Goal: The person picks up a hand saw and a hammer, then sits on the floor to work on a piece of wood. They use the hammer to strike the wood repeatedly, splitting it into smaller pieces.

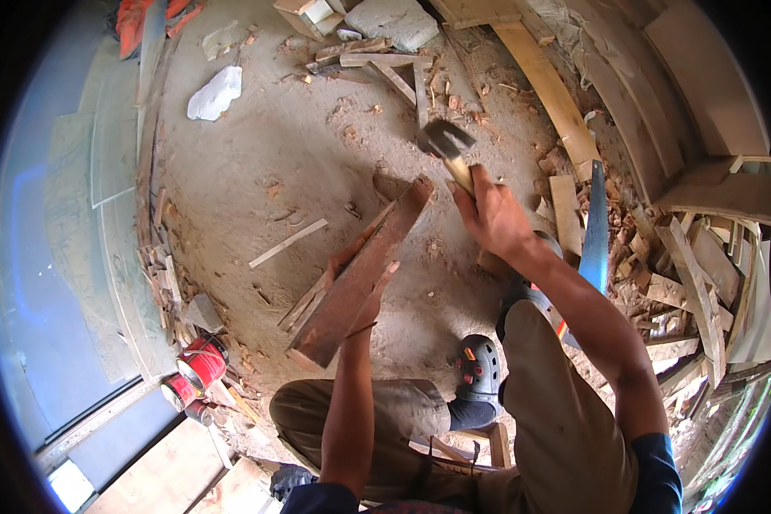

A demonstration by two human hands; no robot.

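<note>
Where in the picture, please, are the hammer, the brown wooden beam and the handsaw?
Hammer [445, 144]: head camera view, on its dark metal head.
Brown wooden beam [366, 274]: head camera view, midway along its long face.
Handsaw [594, 236]: head camera view, on its bluish blade.

The board [360, 287] lies in the left hand [370, 310], above the floor [231, 184]. The hammer [447, 141] is in the right hand [499, 218], ahead and right of the board. A strip [288, 244] lies left of the board. Right of the right hand is the saw [594, 227], with scrap wood [696, 278] beyond. Cans [202, 363] sit near left; wood pieces [385, 61] lie ahead.
</note>
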